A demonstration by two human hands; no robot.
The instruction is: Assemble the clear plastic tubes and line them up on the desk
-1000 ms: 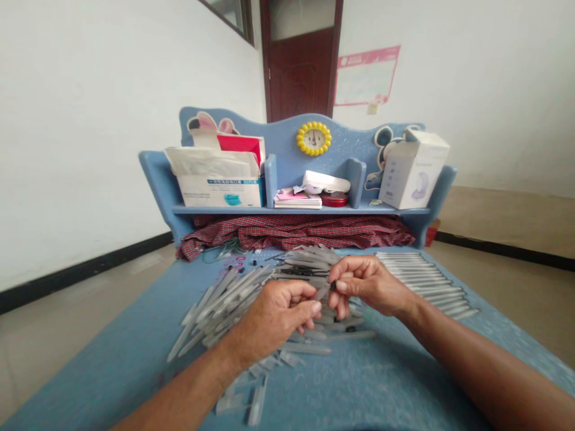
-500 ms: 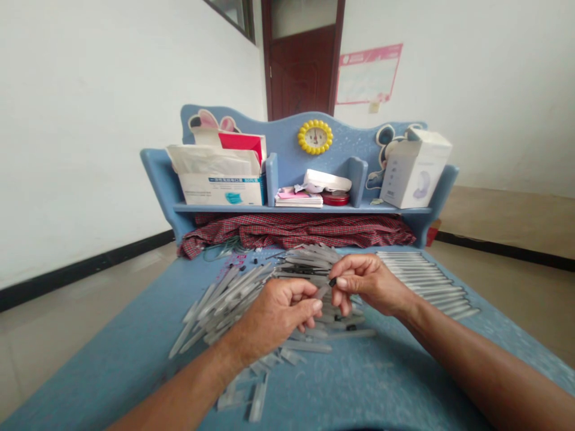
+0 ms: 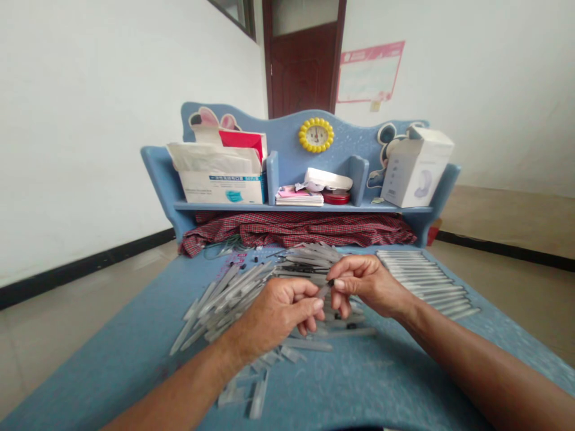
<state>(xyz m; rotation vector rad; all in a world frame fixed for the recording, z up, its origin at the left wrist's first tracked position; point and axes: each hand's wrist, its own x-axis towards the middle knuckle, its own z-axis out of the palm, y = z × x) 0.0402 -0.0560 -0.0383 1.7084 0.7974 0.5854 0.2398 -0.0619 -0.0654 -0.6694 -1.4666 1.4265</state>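
Note:
My left hand [image 3: 287,306] is closed, thumb against fingers, on a translucent pen cap [image 3: 322,291] whose end sticks out to the right. Thumb and forefinger of my right hand [image 3: 371,284] pinch a small black plug [image 3: 331,282] at that end. How deep the plug sits in the cap cannot be made out. Under and behind both hands lies a loose pile of frosted pen barrels [image 3: 233,299], with a few black plugs [image 3: 351,326] among them. Several more clear caps [image 3: 258,395] lie nearer to me, below my left wrist.
On the right, pens [image 3: 422,281] lie side by side in a row on the blue desk [image 3: 386,383]. A checked cloth [image 3: 305,228] is bunched under the shelf [image 3: 287,208]. The shelf carries a mask box [image 3: 224,188], papers [image 3: 299,199] and a white box [image 3: 415,170].
The black plug has moved slightly left and now meets the end of the pen cap. My left hand has barely moved. The whole view has shifted a little.

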